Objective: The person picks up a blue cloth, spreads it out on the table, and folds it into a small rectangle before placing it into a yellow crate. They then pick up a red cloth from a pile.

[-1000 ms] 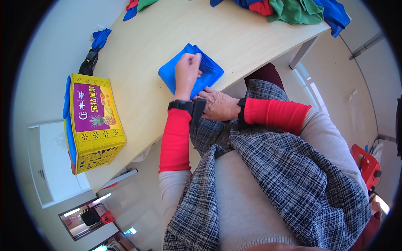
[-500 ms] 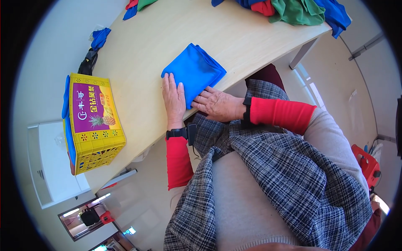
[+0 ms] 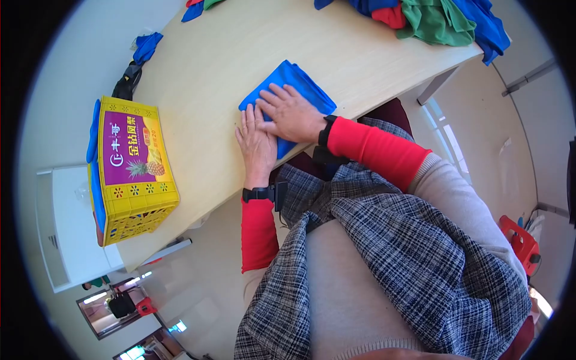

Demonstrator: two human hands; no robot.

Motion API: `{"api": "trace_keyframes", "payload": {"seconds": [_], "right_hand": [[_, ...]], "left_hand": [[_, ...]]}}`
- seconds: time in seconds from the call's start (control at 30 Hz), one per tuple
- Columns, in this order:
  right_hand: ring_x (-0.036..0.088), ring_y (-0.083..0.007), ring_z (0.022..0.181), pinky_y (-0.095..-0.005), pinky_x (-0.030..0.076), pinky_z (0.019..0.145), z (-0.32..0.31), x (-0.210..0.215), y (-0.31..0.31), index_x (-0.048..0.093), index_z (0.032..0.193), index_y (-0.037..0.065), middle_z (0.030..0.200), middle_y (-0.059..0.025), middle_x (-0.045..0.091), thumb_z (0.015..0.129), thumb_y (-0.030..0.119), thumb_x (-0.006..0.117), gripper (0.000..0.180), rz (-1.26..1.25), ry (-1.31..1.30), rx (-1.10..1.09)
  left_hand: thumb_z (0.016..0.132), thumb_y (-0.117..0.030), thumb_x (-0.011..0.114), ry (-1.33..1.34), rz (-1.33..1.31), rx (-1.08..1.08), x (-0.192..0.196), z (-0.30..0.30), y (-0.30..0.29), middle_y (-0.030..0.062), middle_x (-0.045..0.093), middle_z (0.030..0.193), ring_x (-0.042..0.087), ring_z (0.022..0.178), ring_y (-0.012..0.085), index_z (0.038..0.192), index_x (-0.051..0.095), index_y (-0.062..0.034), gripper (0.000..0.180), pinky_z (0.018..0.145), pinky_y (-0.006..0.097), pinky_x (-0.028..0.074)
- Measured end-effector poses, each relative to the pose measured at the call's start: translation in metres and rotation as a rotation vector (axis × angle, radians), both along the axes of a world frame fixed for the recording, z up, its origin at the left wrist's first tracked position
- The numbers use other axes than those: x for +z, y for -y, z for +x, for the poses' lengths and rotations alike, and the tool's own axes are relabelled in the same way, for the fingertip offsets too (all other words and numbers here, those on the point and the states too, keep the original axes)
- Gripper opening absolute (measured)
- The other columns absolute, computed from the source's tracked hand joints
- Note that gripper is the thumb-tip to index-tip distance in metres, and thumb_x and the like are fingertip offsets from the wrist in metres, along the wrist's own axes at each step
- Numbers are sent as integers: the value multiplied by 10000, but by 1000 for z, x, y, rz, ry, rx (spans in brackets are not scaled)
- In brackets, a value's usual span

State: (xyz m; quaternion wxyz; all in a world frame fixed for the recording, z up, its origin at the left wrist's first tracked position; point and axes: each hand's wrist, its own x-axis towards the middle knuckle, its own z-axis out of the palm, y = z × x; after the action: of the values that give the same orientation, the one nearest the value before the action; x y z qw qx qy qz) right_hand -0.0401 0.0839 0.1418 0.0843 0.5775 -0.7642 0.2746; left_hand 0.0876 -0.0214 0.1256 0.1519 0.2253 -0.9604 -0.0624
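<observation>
A folded blue cloth (image 3: 303, 84) lies on the pale wooden table (image 3: 204, 72) close to its near edge. Flat on the cloth's left side rests my left hand (image 3: 259, 147), fingers stretched out and pointing away from me. My right hand (image 3: 294, 115) is spread over the middle of the cloth, its thumb by the fingers of the left. Neither hand grips anything. Part of the cloth is hidden under both hands.
A yellow plastic crate (image 3: 139, 195) with blue cloth over its far side stands at the table's left. Crumpled green cloth (image 3: 435, 24) lies with blue and red pieces at the far right. A small blue cloth (image 3: 147, 48) sits by a black object (image 3: 127, 81) at the left edge.
My right hand has moved from the cloth's near edge up onto its middle, beside the left hand. The left hand still lies flat at the cloth's left side.
</observation>
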Motion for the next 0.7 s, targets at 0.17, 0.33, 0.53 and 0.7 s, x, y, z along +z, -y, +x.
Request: {"api": "trace_keyframes", "payload": {"seconds": [0.17, 0.33, 0.53, 0.7], "right_hand": [[371, -364, 1453, -480, 254, 1208, -25, -1, 0, 529, 1434, 52, 1516, -177, 481, 1001, 471, 496, 604, 44, -59, -12], [404, -392, 1418, -503, 287, 1192, -31, -15, 8, 544, 1401, 33, 1485, -215, 495, 942, 323, 613, 547, -126, -13, 99], [297, -366, 1495, -493, 211, 1225, -33, -21, -8, 432, 1509, 50, 1592, -177, 377, 999, 264, 489, 556, 139, -142, 21], [270, -349, 1513, -485, 194, 1233, -34, -19, 0, 392, 1536, 56, 1615, -156, 347, 1009, 240, 449, 561, 180, -172, 74]], "left_hand": [[1025, -370, 498, 28, 22, 70, 5, 7, 3, 130, 307, 1636, 249, 1521, 345, 1532, 390, -56, 607, 1200, 606, 180], [898, -272, 663, -203, -164, 48, 7, 7, 2, 256, 518, 1430, 449, 1364, 423, 1329, 564, 21, 530, 1140, 533, 340], [936, -404, 580, -234, 30, -31, 18, -24, -12, 219, 476, 1492, 358, 1442, 385, 1393, 545, 3, 613, 1200, 565, 227], [960, -474, 527, -259, 70, 31, -8, -23, -5, 204, 471, 1507, 345, 1455, 365, 1411, 538, -5, 651, 1208, 588, 183]]}}
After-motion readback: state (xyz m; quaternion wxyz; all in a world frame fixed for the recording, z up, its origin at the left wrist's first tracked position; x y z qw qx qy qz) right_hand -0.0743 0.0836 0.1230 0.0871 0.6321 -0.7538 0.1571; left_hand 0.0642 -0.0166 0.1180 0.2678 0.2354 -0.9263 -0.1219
